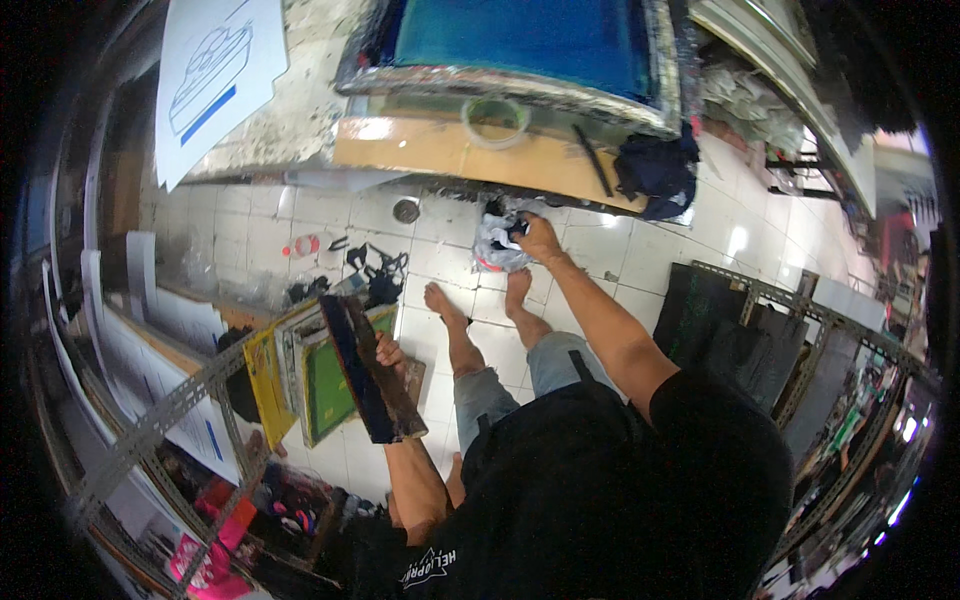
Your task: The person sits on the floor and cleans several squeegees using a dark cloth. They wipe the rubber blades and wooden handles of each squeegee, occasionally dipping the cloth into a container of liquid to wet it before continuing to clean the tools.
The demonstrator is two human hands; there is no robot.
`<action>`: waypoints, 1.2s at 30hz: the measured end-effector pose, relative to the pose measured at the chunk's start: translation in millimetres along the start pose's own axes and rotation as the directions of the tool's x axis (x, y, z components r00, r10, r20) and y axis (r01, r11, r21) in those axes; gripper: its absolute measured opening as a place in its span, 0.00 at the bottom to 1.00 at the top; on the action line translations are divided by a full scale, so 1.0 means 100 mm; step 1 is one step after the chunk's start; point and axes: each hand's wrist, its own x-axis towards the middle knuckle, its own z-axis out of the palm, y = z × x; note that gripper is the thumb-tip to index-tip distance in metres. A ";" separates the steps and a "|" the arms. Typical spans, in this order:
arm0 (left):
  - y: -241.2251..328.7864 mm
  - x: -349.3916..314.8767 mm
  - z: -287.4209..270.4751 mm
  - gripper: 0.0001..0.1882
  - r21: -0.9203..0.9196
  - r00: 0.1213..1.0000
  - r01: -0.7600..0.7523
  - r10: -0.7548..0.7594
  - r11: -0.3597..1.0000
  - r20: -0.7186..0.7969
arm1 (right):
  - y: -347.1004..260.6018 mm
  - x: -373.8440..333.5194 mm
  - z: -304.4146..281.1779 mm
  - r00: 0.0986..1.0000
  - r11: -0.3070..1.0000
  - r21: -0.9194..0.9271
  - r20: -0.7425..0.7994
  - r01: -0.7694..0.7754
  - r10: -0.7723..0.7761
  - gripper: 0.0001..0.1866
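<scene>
My left hand [391, 354] is wrapped round a screen-printing squeegee [362, 372], a long board with a dark, ink-stained face and a worn brown wooden edge. It is tilted beside my left leg. Down by the floor, past my right foot, my right hand [541, 238] reaches to a crumpled clear plastic bag [492, 250] with dark stuff inside. Those fingers are closed at the bag's mouth, on something dark that I cannot make out. Ahead on the worktable [300, 120] lies a printing screen [525, 40] with blue mesh and a stained frame.
Along the table's near edge are a round clear tub [494, 122], a black stick [592, 160] and a dark blue cloth [657, 170]. Framed screens [330, 385] lean at left by a metal rack [160, 430]. Dark scraps [378, 272] and a bottle [301, 245] lie on the tiles.
</scene>
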 end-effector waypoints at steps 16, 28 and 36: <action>-0.25 0.64 0.57 0.16 0.293 0.991 -0.117 0.092 0.949 0.098 | -0.38 -0.28 -2.24 0.600 0.929 -0.370 -0.745 -0.009 -0.291 0.20; -0.31 0.57 0.37 0.14 0.207 0.984 -0.176 0.166 0.962 0.067 | -0.32 -0.04 -2.24 0.548 0.935 -0.354 -0.782 0.004 -0.298 0.16; 0.11 0.40 -0.03 0.19 0.262 0.991 -0.121 0.103 0.957 0.083 | -0.55 -0.12 -2.25 0.622 0.905 -0.424 -0.717 -0.031 -0.314 0.14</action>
